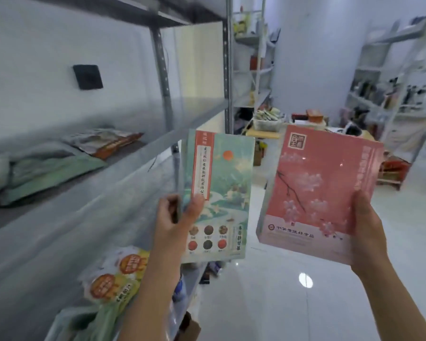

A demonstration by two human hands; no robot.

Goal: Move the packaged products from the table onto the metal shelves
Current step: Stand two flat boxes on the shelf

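Pinching the green box (pixel 219 193) near its left edge, the left grip (pixel 175 225) shows only a thumb on the front, with its fingers hidden behind. The right grip (pixel 369 225) clasps the pink blossom box (pixel 322 190) at its right edge. Both boxes hang in mid-air beside the metal shelves (pixel 133 124). Blurred pouches (pixel 52 173) lie on one shelf. The left forearm (pixel 145 291) partly covers the yellow-orange bags (pixel 118 274) below.
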